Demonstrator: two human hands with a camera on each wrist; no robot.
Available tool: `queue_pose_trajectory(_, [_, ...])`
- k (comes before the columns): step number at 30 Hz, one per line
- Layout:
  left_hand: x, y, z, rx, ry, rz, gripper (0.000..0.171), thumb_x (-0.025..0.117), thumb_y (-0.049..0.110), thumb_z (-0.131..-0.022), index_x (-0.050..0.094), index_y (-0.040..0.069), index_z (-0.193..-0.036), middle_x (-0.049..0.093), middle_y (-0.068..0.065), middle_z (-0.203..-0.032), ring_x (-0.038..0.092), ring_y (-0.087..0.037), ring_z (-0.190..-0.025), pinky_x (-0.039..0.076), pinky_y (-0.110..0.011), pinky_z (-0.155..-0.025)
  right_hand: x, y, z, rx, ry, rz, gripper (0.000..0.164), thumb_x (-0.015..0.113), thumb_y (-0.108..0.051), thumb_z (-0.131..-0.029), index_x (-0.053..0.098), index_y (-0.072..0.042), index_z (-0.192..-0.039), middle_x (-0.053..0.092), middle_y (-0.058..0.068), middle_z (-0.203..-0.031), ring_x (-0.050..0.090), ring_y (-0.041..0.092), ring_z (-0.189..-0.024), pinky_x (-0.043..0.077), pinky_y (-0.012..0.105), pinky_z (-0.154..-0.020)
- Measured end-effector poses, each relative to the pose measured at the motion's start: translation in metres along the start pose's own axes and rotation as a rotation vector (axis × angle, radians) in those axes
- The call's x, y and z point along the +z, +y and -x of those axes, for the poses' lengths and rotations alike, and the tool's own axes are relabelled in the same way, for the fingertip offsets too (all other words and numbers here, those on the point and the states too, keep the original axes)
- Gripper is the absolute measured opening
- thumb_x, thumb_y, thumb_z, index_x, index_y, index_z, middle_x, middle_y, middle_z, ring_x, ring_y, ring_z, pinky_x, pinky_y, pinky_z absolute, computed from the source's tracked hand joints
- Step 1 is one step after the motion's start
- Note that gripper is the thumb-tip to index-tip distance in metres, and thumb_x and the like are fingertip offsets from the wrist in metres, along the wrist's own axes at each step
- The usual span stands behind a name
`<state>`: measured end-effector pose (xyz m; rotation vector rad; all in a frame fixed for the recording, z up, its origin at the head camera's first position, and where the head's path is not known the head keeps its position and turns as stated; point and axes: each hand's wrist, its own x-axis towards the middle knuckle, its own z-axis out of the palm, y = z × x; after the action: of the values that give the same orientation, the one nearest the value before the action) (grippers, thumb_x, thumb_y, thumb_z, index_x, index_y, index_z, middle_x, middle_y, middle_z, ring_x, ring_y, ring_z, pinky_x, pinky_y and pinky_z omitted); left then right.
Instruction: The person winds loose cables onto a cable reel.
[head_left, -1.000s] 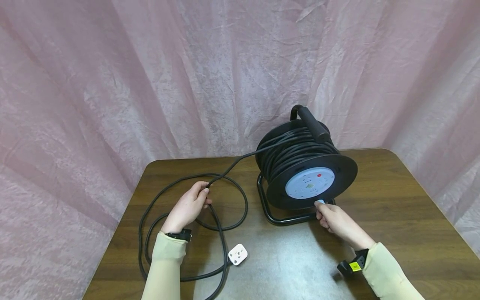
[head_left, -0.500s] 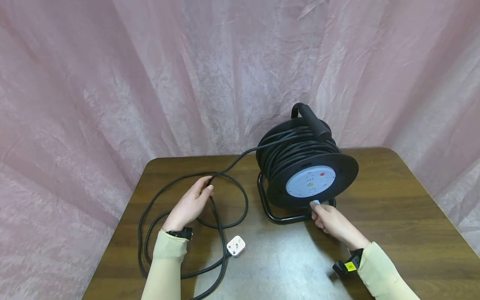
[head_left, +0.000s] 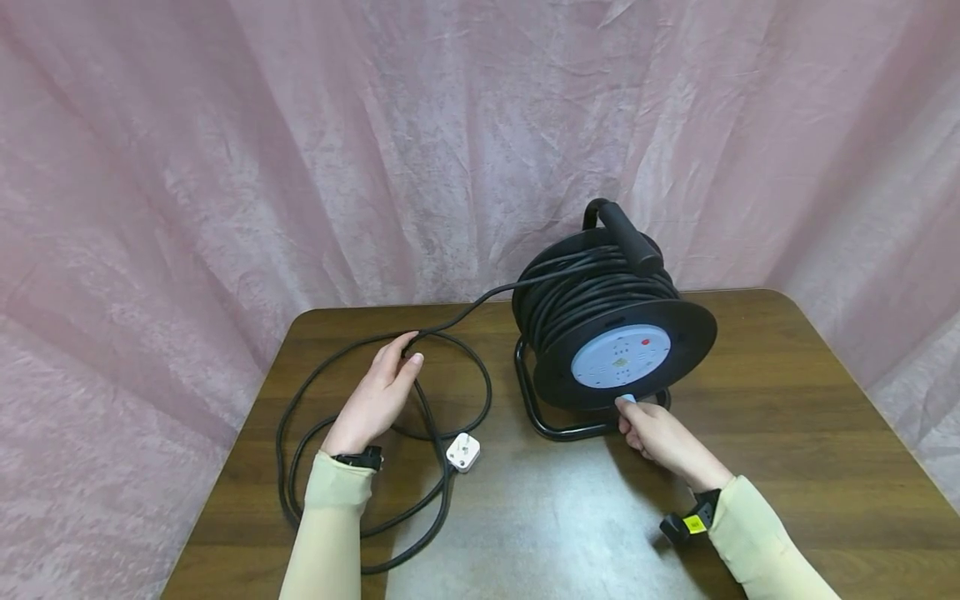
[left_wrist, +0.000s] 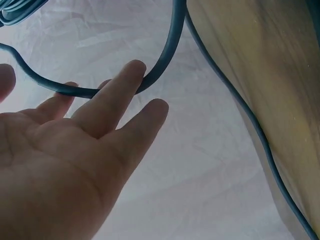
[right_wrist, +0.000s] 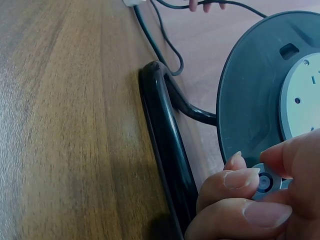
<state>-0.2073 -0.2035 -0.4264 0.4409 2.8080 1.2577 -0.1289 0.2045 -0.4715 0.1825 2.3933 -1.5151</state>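
A black cable reel [head_left: 615, 358] stands on its tubular frame, with a pale blue socket panel [head_left: 621, 357] on its front. My right hand [head_left: 660, 435] pinches the small pale blue winding knob [right_wrist: 265, 182] at the lower rim of the reel's disc. From the drum a black cable [head_left: 480, 303] runs left to my left hand [head_left: 375, 396]. There it lies across the fairly straight fingers [left_wrist: 112, 102], passing behind some of them, with the thumb held apart. The white plug [head_left: 462, 452] at the cable's end lies to the right of the loose loops.
Loose cable loops [head_left: 283, 433] spread over the left half of the wooden table [head_left: 780, 400]. Above the drum rises the reel's carrying handle [head_left: 630, 240]. A pink curtain [head_left: 465, 150] hangs behind the table's back edge.
My left hand has loosened from pinching the cable. The plug and front loop have slid away from the table's front. My right hand has moved the knob slightly left.
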Motion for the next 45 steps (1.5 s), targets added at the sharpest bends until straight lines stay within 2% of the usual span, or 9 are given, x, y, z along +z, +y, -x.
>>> queue_pose_trajectory(7, [0.003, 0.001, -0.003, 0.057, 0.027, -0.013, 0.06, 0.038, 0.055, -0.104, 0.023, 0.032, -0.157, 0.039, -0.005, -0.146, 0.044, -0.025, -0.128, 0.043, -0.051, -0.1, 0.005, 0.001, 0.0, 0.007, 0.004, -0.023, 0.057, 0.037, -0.046, -0.107, 0.055, 0.005, -0.087, 0.042, -0.003, -0.06, 0.035, 0.01, -0.052, 0.029, 0.022, -0.047])
queue_pose_trajectory(11, [0.006, 0.001, -0.001, 0.036, -0.015, -0.003, 0.065, 0.043, 0.056, -0.103, 0.018, 0.033, -0.159, 0.034, -0.003, -0.152, 0.042, -0.026, -0.134, 0.04, -0.053, -0.103, 0.011, -0.002, -0.001, 0.005, -0.016, -0.055, 0.054, 0.038, -0.044, -0.107, 0.053, 0.004, -0.087, 0.042, -0.002, -0.06, 0.034, 0.01, -0.051, 0.028, 0.021, -0.046])
queue_pose_trajectory(16, [0.01, 0.002, 0.0, 0.02, -0.072, 0.001, 0.07, 0.045, 0.057, -0.101, 0.021, 0.025, -0.159, 0.036, -0.002, -0.152, 0.043, -0.024, -0.135, 0.04, -0.051, -0.105, 0.016, -0.006, -0.001, -0.004, -0.029, -0.077, 0.052, 0.039, -0.043, -0.107, 0.053, 0.003, -0.086, 0.042, -0.002, -0.06, 0.034, 0.009, -0.051, 0.027, 0.021, -0.045])
queue_pose_trajectory(21, [0.013, 0.004, -0.002, 0.024, -0.064, -0.003, 0.054, 0.046, 0.047, -0.104, 0.04, 0.019, -0.149, 0.053, -0.004, -0.134, 0.053, -0.02, -0.117, 0.044, -0.046, -0.097, 0.018, -0.008, 0.001, 0.012, -0.015, -0.101, 0.052, 0.041, -0.044, -0.106, 0.053, 0.003, -0.087, 0.043, -0.001, -0.06, 0.034, 0.009, -0.05, 0.026, 0.021, -0.045])
queue_pose_trajectory(24, [0.017, 0.003, -0.003, 0.03, -0.082, 0.019, 0.042, 0.047, 0.037, -0.106, 0.045, 0.016, -0.142, 0.061, -0.007, -0.124, 0.056, -0.02, -0.111, 0.045, -0.046, -0.095, 0.019, -0.008, 0.001, 0.021, -0.018, -0.109, 0.052, 0.041, -0.045, -0.106, 0.053, 0.002, -0.087, 0.043, -0.001, -0.06, 0.034, 0.01, -0.049, 0.026, 0.022, -0.044])
queue_pose_trajectory(31, [0.023, 0.001, -0.007, 0.046, -0.093, -0.009, 0.028, 0.047, 0.02, -0.107, 0.056, 0.009, -0.13, 0.065, -0.004, -0.108, 0.064, -0.017, -0.099, 0.05, -0.042, -0.091, 0.018, -0.007, 0.001, 0.025, -0.02, -0.105, 0.052, 0.041, -0.044, -0.105, 0.053, 0.003, -0.087, 0.044, -0.001, -0.059, 0.034, 0.009, -0.049, 0.027, 0.022, -0.044])
queue_pose_trajectory(34, [0.024, 0.001, -0.008, 0.01, -0.112, 0.042, 0.022, 0.045, 0.017, -0.107, 0.058, 0.007, -0.122, 0.064, -0.007, -0.111, 0.067, -0.015, -0.092, 0.054, -0.039, -0.085, 0.017, -0.007, 0.002, 0.033, -0.012, -0.097, 0.052, 0.041, -0.044, -0.105, 0.054, 0.003, -0.088, 0.044, -0.001, -0.059, 0.034, 0.01, -0.048, 0.027, 0.022, -0.044])
queue_pose_trajectory(38, [0.023, -0.001, -0.01, -0.045, -0.17, 0.123, 0.019, 0.043, 0.013, -0.107, 0.056, 0.005, -0.119, 0.062, -0.016, -0.116, 0.069, -0.016, -0.089, 0.056, -0.037, -0.079, 0.017, -0.006, 0.001, 0.029, -0.019, -0.099, 0.053, 0.041, -0.044, -0.106, 0.054, 0.004, -0.089, 0.044, -0.001, -0.059, 0.034, 0.01, -0.048, 0.027, 0.022, -0.044])
queue_pose_trajectory(45, [0.017, -0.004, -0.011, -0.059, -0.264, 0.107, 0.019, 0.044, 0.01, -0.107, 0.059, 0.002, -0.116, 0.062, -0.019, -0.114, 0.07, -0.018, -0.082, 0.058, -0.038, -0.074, 0.021, -0.005, -0.001, 0.034, -0.023, -0.122, 0.052, 0.04, -0.043, -0.106, 0.053, 0.005, -0.089, 0.044, -0.001, -0.059, 0.032, 0.01, -0.047, 0.026, 0.022, -0.043])
